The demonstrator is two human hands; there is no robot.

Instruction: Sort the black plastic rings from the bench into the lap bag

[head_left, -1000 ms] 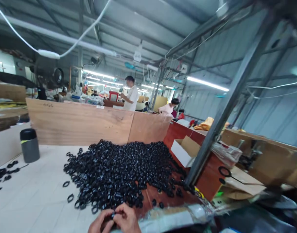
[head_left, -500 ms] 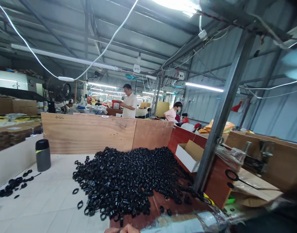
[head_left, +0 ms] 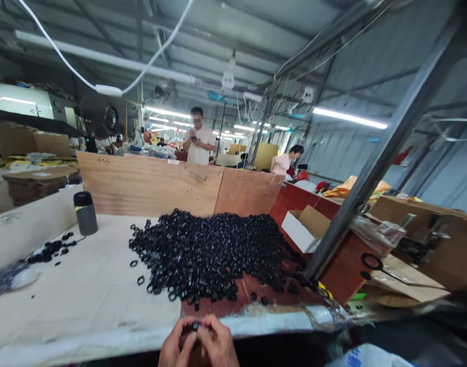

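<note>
Both hands meet at the bottom middle, just in front of the table's near edge. My left hand (head_left: 175, 342) and my right hand (head_left: 217, 342) pinch a small black ring (head_left: 195, 325) between their fingertips. The fingers hide most of it. Beyond them a large heap of similar black rings (head_left: 214, 252) covers the middle of the table, partly on white sheeting (head_left: 103, 285) and partly on a reddish-brown board (head_left: 225, 295). A few single rings lie apart at the heap's left and front edges.
A grey flask (head_left: 86, 214) stands at the left, near a smaller scatter of black pieces (head_left: 53, 250). Plywood panels (head_left: 149, 186) border the table's back. A white carton (head_left: 300, 232) and a slanting metal post (head_left: 371, 178) are at the right. Two people stand beyond the panels.
My view has tipped downward, so both hands and the table's front edge now show. Earlier only some fingers were visible at the bottom edge. A person in the background has turned and lowered their hands.
</note>
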